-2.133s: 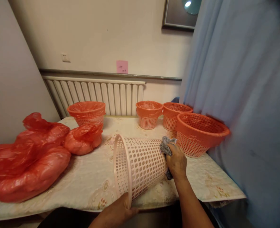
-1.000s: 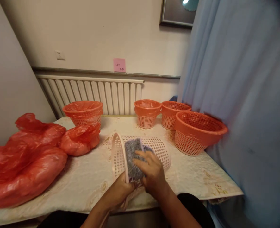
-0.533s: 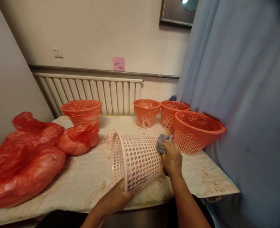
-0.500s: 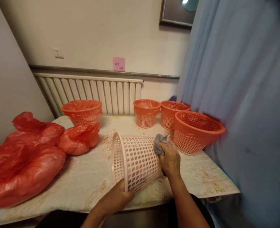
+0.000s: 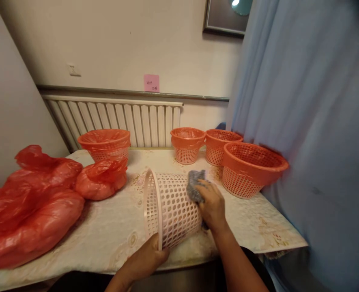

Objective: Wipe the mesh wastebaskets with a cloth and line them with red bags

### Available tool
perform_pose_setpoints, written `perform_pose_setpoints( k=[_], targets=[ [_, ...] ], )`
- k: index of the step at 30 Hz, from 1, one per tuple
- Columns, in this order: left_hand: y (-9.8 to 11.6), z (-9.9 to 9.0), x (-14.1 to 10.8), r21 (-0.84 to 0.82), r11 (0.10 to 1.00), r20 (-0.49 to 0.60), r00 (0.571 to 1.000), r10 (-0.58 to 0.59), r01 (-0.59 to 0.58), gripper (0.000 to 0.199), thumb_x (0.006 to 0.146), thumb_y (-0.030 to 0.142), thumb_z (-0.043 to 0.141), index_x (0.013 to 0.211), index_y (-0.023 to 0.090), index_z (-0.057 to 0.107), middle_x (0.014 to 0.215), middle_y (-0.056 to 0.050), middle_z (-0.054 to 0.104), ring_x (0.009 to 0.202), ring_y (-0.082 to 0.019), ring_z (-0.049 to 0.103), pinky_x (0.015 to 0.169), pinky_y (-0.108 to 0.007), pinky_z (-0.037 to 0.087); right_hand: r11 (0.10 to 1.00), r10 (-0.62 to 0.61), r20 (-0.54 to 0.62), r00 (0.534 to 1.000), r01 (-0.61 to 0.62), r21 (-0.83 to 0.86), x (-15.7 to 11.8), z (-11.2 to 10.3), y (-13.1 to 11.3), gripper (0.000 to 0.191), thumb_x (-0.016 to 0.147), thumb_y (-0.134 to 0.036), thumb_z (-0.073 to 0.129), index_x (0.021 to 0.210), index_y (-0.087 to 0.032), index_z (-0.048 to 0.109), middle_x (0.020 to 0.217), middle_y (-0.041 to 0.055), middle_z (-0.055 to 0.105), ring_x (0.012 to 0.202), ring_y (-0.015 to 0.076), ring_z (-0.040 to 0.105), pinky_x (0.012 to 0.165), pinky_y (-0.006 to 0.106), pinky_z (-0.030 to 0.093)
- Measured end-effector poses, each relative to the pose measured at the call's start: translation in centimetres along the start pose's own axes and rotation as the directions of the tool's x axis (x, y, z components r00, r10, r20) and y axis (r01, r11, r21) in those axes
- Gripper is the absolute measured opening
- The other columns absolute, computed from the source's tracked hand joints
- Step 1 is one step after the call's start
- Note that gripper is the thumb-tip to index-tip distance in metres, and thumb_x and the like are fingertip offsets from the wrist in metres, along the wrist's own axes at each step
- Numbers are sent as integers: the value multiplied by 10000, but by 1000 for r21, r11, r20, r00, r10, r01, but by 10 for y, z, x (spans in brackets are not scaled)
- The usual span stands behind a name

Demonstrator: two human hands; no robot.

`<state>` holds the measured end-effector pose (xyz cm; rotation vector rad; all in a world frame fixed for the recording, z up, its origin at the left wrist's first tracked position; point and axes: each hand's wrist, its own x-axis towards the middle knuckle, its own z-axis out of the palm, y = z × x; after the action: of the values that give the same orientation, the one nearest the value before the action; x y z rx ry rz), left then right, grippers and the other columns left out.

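Pale-pink perforated plastic basket (image 5: 177,206) tipped sideways over cloth-covered bench (image 5: 106,231), long axis left to right, mouth leftward; left hand (image 5: 149,256) clenched on rim, right hand (image 5: 212,203), nearer base, curled over grey textured cloth (image 5: 195,187) against wall.

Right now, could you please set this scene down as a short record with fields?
Left hand: grips the rim of the pale mesh basket
Right hand: holds a gray cloth against the basket's side
Basket pose: on its side, mouth toward the left
Back left: one red-lined basket
Right side: three red-lined baskets, the nearest beside the blue curtain
Left side: bulging red plastic bags
Surface: floral tablecloth
Wall: pink note above a white radiator
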<state>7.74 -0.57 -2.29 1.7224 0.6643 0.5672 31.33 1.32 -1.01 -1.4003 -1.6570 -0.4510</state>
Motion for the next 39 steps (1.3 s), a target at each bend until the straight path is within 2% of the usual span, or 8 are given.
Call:
perform_pose_setpoints(
  k=[5, 12, 17, 21, 26, 29, 32, 39],
  targets=[
    [-16, -5, -11, 33, 997, 33, 997, -72, 71, 543, 730, 76, 542, 1244, 222, 637, 1317, -35, 630, 1314, -297, 459, 1157, -459, 261, 927, 283, -46, 958, -286, -242, -5, -2, 68, 372, 760, -67, 466, 1044, -199, 666, 1117, 73, 659, 1009, 219, 559, 879, 343, 438],
    [6, -14, 10, -565, 824, -103, 994, -25, -38, 722, 693, 320, 752, 1355, 203, 489, 1303, -129, 620, 1229, -344, 537, 1074, -501, 362, 925, 239, -7, 971, -229, -304, -10, -2, 66, 384, 743, -54, 459, 1042, -188, 659, 1143, 81, 647, 1051, 232, 537, 923, 358, 416],
    [31, -13, 28, -585, 811, -179, 979, -101, -23, 727, 687, 284, 763, 1344, 148, 483, 1159, -157, 687, 1035, -317, 647, 959, -471, 455, 947, 232, -25, 972, -232, -223, -9, -1, 63, 379, 740, -55, 464, 1029, -201, 660, 1092, 70, 657, 1055, 223, 546, 935, 361, 425],
    [25, -8, 28, -552, 833, -156, 985, -79, -21, 678, 678, 242, 743, 1312, 148, 521, 1167, -133, 683, 1049, -303, 635, 981, -472, 442, 987, 159, -20, 987, -159, -29, -5, -3, 21, 389, 724, -63, 500, 1038, -219, 669, 1163, 61, 652, 1071, 226, 552, 947, 383, 436],
    [22, 1, 26, -441, 892, -211, 977, 1, -96, 494, 717, 227, 711, 1196, 152, 614, 1213, -101, 663, 1211, -304, 535, 1101, -468, 338, 948, -173, -16, 985, 171, 267, -9, -7, -71, 400, 726, -80, 538, 1068, -246, 664, 1232, 47, 630, 1034, 228, 560, 889, 393, 452],
    [18, 3, 23, -401, 910, -233, 972, 14, -109, 473, 749, 245, 694, 1208, 169, 611, 1243, -94, 651, 1237, -309, 515, 1096, -473, 352, 919, -284, -36, 958, 283, 273, -12, -7, -91, 417, 727, -86, 521, 1078, -263, 661, 1258, 34, 620, 990, 228, 562, 856, 398, 456],
    [7, 0, 19, -402, 912, -181, 983, 9, -83, 578, 740, 215, 688, 1299, 171, 549, 1299, -92, 621, 1270, -305, 493, 1118, -470, 329, 948, -247, -13, 969, 244, 206, -8, -4, -69, 430, 709, -63, 519, 1065, -253, 666, 1247, 36, 628, 1020, 234, 561, 905, 416, 445],
    [-6, 1, 9, -212, 977, -93, 996, -10, -11, 582, 799, 189, 603, 1372, 204, 503, 1403, -75, 552, 1318, -287, 455, 1169, -469, 238, 972, 183, -46, 982, -188, -141, -2, -4, 40, 373, 747, -56, 484, 1026, -205, 681, 1155, 80, 661, 1062, 235, 558, 932, 387, 447]
  ],
)
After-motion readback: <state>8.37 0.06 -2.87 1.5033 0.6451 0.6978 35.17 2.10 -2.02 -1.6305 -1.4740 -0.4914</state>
